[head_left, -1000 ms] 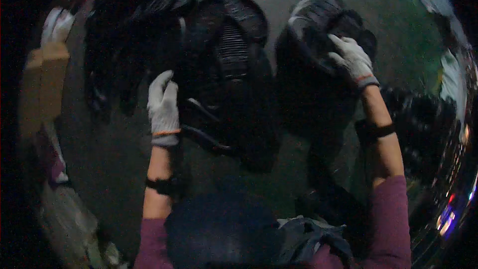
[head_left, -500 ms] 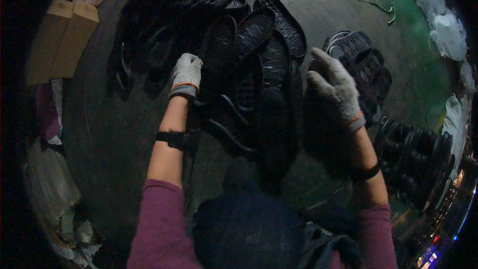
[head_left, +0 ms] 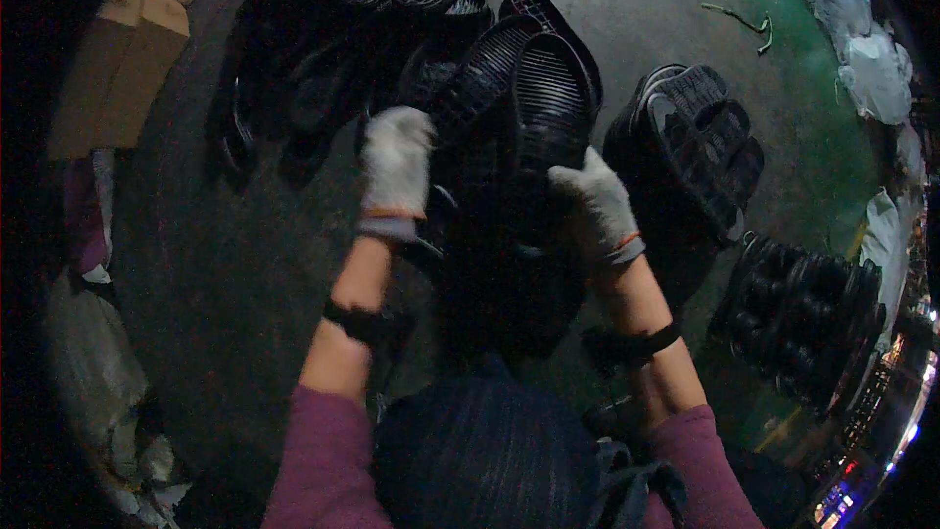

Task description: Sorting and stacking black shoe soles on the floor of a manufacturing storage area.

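Both my hands wear pale knit gloves with orange-edged cuffs. My right hand [head_left: 599,204] is closed at the near right side of a black ribbed shoe sole [head_left: 551,88], its thumb against the edge and its other fingers mostly hidden. My left hand [head_left: 398,162], blurred, is curled at the left side of the same pile; what its fingers hold, if anything, is hidden. Under and behind lie more black soles [head_left: 494,64], overlapping. The near part of the pile between my hands is too dark to make out.
A smaller stack of black soles [head_left: 690,132] lies to the right, with a row of black soles packed side by side [head_left: 805,309] nearer. A dark heap of soles [head_left: 323,49] spreads far left. A cardboard box [head_left: 122,78] and clear plastic bags [head_left: 871,78] line the sides.
My right hand has moved left from beside the right stack to the pile. My left hand has shifted slightly right and nearer. The ribbed sole in the middle now shows higher and larger.
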`<state>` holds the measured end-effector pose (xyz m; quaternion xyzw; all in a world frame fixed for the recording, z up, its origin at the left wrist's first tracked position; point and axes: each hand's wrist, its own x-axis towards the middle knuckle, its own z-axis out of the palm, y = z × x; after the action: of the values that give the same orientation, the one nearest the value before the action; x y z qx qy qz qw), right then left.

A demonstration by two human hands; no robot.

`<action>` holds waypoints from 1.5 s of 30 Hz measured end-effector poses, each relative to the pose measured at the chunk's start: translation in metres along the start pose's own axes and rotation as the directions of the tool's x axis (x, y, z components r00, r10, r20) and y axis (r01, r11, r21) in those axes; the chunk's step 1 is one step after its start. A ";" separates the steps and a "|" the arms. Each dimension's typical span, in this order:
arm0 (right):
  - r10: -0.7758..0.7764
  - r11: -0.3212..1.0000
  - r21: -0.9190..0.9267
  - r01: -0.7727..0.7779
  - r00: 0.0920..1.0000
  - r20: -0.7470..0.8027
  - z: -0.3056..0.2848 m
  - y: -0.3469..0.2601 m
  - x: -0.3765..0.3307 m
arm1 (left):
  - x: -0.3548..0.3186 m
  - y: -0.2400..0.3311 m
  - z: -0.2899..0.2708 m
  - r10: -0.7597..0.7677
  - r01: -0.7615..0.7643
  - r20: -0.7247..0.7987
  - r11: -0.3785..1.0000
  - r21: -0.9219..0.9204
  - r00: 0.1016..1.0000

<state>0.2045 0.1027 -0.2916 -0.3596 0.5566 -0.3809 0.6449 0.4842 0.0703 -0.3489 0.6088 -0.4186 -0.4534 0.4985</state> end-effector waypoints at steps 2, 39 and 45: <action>0.056 0.935 0.347 -0.073 0.997 0.058 -0.006 -0.023 -0.015 | 0.042 -0.016 -0.024 0.342 -0.049 -0.304 0.731 0.681 0.889; -0.046 0.552 0.829 -0.090 0.989 0.139 -0.014 -0.062 -0.043 | 0.086 -0.032 -0.034 0.320 0.209 -0.503 0.639 0.740 0.803; -0.014 0.534 0.836 -0.129 0.987 0.161 -0.016 -0.056 -0.037 | 0.109 -0.067 -0.160 -0.131 0.574 -0.599 0.503 0.646 0.790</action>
<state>0.1806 0.1100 -0.2277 -0.0131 0.2661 -0.5525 0.7898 0.6695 0.0124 -0.4152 0.9310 -0.3015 -0.1445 0.1465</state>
